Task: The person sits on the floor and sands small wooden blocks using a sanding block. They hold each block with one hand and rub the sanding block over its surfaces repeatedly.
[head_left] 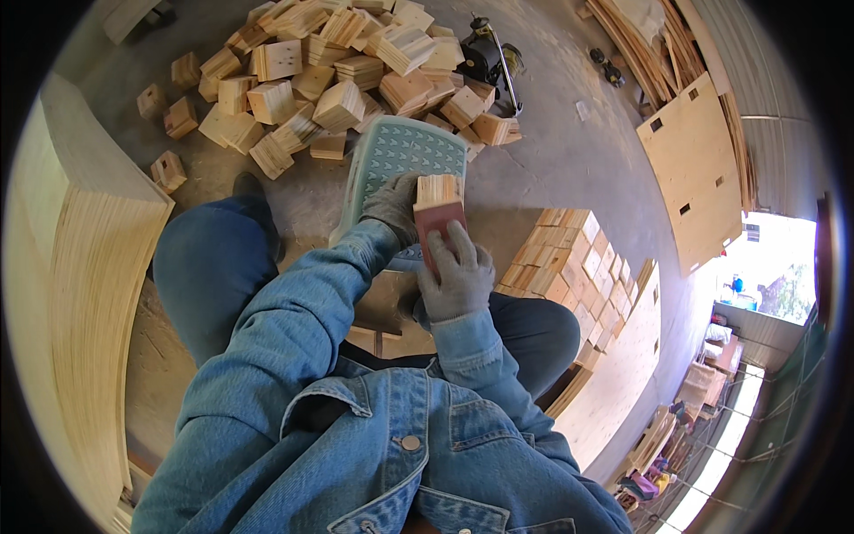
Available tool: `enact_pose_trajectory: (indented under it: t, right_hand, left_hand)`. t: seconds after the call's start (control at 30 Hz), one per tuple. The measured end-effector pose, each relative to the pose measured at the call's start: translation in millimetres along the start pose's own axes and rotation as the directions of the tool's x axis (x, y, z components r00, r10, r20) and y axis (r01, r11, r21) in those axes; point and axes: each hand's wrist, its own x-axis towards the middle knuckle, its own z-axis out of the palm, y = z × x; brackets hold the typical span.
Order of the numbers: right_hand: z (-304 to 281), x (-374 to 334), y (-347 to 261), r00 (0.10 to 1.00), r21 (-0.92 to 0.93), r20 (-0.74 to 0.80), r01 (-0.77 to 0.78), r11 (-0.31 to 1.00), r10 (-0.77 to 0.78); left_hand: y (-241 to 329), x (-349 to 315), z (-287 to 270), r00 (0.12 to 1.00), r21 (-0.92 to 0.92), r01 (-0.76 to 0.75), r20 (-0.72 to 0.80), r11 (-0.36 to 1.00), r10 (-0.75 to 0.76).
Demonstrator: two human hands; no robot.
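Over the stool (412, 135), my left fingers (406, 185) clamp the block (439, 189), right fingers (460, 242) the pad (438, 219); uneven pressure could tip the block.

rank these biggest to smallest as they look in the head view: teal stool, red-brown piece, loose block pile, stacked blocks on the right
1. Loose block pile, clearly largest
2. Teal stool and stacked blocks: too close to rank, as the stool is partly covered
3. Red-brown piece, smallest
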Motion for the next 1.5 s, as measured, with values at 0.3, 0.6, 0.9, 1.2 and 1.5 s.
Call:
enact_pose_trajectory:
  t: [0.3,0.6,0.9,1.2,1.5]
  right_hand:
    - [22.9,144.2,8.0,0.986,-0.055,0.095,-0.132,0.990,0.137]
    - [6.1,42.9,1.9,0.999,-0.014,0.011,-0.037,0.999,0.037]
    - [-1.4,-1.2,6.7,1.000,0.004,-0.011,-0.011,1.000,0.011]
    - [23.7,141.6,10.6,0.986,-0.030,0.095,-0.138,0.990,0.140]
    - [4.8,50.7,7.3,0.998,-0.021,0.036,-0.053,0.998,0.054]
  left_hand:
    - [0.5,3.4,5.3,0.991,0.078,0.111,0.069,0.991,-0.117]
    - [-40.1,11.4,29.5,1.000,-0.055,0.000,-0.007,0.999,-0.001]
    - [-7.8,1.5,11.4,0.994,0.000,-0.084,-0.074,0.996,0.084]
    - [-2.9,1.8,8.3,1.000,0.056,-0.021,0.001,0.998,0.021]
    - [-17.5,2.7,12.9,1.000,-0.027,-0.008,-0.024,1.000,0.007]
